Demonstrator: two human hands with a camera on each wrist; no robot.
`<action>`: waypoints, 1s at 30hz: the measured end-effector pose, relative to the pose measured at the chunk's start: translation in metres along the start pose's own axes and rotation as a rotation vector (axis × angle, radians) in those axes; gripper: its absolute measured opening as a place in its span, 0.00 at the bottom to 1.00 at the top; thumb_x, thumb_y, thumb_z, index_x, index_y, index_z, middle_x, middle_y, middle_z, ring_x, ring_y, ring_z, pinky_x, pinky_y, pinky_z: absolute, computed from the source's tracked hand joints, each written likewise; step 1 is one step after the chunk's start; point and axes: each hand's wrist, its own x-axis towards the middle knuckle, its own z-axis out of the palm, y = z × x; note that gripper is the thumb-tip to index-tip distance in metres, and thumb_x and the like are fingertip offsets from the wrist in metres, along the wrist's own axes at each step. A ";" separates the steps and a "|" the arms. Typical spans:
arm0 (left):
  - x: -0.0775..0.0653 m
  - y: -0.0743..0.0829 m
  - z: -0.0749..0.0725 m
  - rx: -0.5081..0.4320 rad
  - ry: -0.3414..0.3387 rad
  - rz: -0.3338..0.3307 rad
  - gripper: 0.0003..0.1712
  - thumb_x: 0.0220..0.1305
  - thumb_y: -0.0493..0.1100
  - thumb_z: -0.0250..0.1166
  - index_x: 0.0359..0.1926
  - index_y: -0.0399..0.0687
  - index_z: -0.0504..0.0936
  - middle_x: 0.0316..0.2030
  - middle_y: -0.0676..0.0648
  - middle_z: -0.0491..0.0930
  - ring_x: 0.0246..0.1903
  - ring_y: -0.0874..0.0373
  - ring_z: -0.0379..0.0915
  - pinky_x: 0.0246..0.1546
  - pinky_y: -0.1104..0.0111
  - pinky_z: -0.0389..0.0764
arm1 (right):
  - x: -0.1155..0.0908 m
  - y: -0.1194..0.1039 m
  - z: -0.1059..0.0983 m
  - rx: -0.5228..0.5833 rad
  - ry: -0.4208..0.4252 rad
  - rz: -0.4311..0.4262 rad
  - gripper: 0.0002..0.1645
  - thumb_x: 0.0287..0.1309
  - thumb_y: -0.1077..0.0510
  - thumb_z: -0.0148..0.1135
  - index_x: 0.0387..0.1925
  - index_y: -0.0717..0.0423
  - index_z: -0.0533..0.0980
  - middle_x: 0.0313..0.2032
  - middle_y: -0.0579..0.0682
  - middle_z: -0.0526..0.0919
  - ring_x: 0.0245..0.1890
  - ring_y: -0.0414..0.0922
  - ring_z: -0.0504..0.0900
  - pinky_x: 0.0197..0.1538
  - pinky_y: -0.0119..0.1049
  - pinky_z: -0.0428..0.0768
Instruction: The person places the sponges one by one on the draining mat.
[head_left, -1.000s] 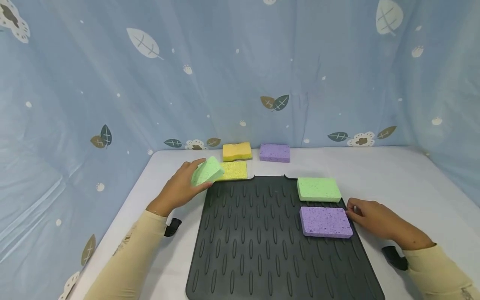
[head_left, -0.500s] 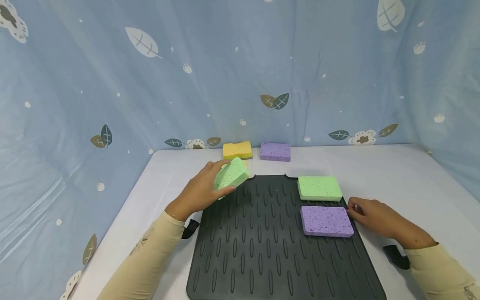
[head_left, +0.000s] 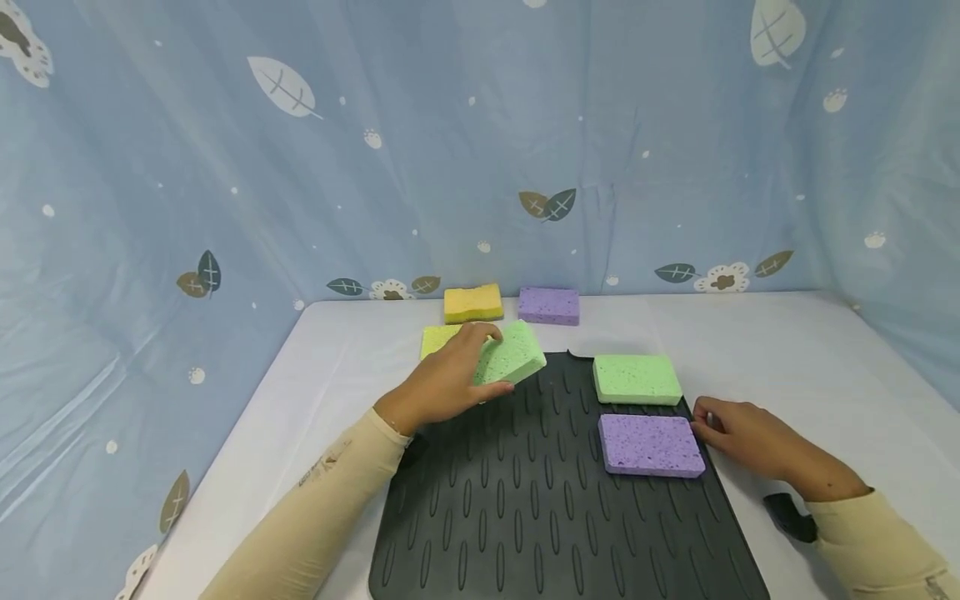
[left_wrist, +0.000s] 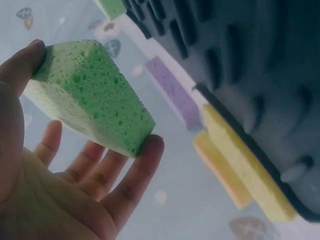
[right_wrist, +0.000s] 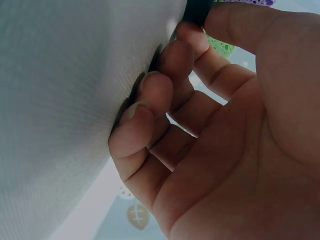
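Observation:
My left hand [head_left: 450, 375] holds a light green sponge [head_left: 513, 354] tilted above the far part of a black ridged mat [head_left: 525, 500]. In the left wrist view, the thumb and a fingertip grip opposite ends of that green sponge [left_wrist: 95, 95]. A second green sponge [head_left: 637, 379] lies flat at the mat's far right corner. Just nearer, a purple sponge [head_left: 651, 445] lies by the right edge. My right hand [head_left: 757, 437] rests on the white table beside it, fingers curled. In the right wrist view, its thumb and forefinger pinch the mat's dark edge [right_wrist: 197, 11].
Behind the mat stand a yellow sponge [head_left: 473, 303] and a purple sponge [head_left: 549, 306]. A paler yellow sponge [head_left: 435, 339] is partly hidden by my left hand. A blue patterned curtain [head_left: 450, 150] hangs along the table's back and sides.
My left hand has carried the green sponge rightward, from beside the pale yellow sponge to over the mat. The right hand and the other sponges have stayed put.

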 end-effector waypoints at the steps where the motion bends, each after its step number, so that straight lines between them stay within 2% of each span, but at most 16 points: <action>1: 0.002 0.002 0.001 0.005 -0.012 0.010 0.35 0.64 0.63 0.66 0.63 0.55 0.64 0.64 0.52 0.65 0.49 0.59 0.71 0.43 0.61 0.78 | 0.001 0.000 0.000 -0.001 -0.005 0.002 0.06 0.70 0.57 0.57 0.34 0.49 0.72 0.23 0.41 0.67 0.23 0.35 0.64 0.25 0.31 0.63; 4: 0.009 0.008 0.005 0.032 -0.039 0.034 0.32 0.63 0.64 0.66 0.59 0.55 0.65 0.59 0.51 0.67 0.44 0.60 0.70 0.38 0.65 0.76 | 0.002 0.000 0.000 -0.012 -0.011 0.011 0.05 0.69 0.58 0.57 0.34 0.50 0.73 0.23 0.42 0.68 0.24 0.37 0.65 0.26 0.32 0.63; 11: 0.026 0.024 0.017 0.150 -0.091 0.140 0.32 0.64 0.64 0.65 0.60 0.54 0.68 0.52 0.49 0.71 0.42 0.60 0.70 0.37 0.65 0.77 | 0.000 0.001 -0.001 -0.018 -0.032 0.042 0.04 0.69 0.58 0.57 0.35 0.50 0.73 0.23 0.42 0.68 0.24 0.37 0.65 0.25 0.32 0.63; 14: 0.029 0.026 0.022 0.198 -0.111 0.139 0.33 0.64 0.65 0.64 0.61 0.55 0.68 0.51 0.50 0.72 0.41 0.60 0.70 0.35 0.66 0.77 | 0.002 0.000 0.000 -0.011 -0.036 0.030 0.04 0.69 0.58 0.57 0.35 0.51 0.73 0.23 0.42 0.68 0.24 0.37 0.65 0.26 0.32 0.63; 21: 0.041 0.031 0.036 0.208 -0.162 0.146 0.32 0.64 0.65 0.64 0.62 0.56 0.70 0.51 0.51 0.73 0.43 0.60 0.72 0.34 0.66 0.76 | 0.000 0.000 -0.001 -0.009 -0.043 0.044 0.04 0.68 0.59 0.57 0.35 0.50 0.73 0.23 0.42 0.68 0.23 0.37 0.65 0.26 0.31 0.63; 25: 0.044 0.031 0.041 0.221 -0.165 0.130 0.31 0.63 0.64 0.66 0.61 0.56 0.71 0.51 0.50 0.74 0.44 0.59 0.73 0.34 0.66 0.77 | 0.000 -0.001 0.000 0.010 -0.033 0.032 0.04 0.68 0.59 0.58 0.35 0.50 0.73 0.22 0.42 0.67 0.23 0.35 0.64 0.25 0.31 0.63; 30: 0.045 0.027 0.050 0.284 -0.165 0.134 0.32 0.62 0.64 0.66 0.61 0.57 0.71 0.52 0.51 0.74 0.46 0.58 0.74 0.38 0.64 0.79 | 0.002 -0.004 0.002 0.017 -0.028 0.034 0.05 0.68 0.60 0.58 0.34 0.50 0.72 0.22 0.42 0.67 0.22 0.35 0.64 0.24 0.31 0.64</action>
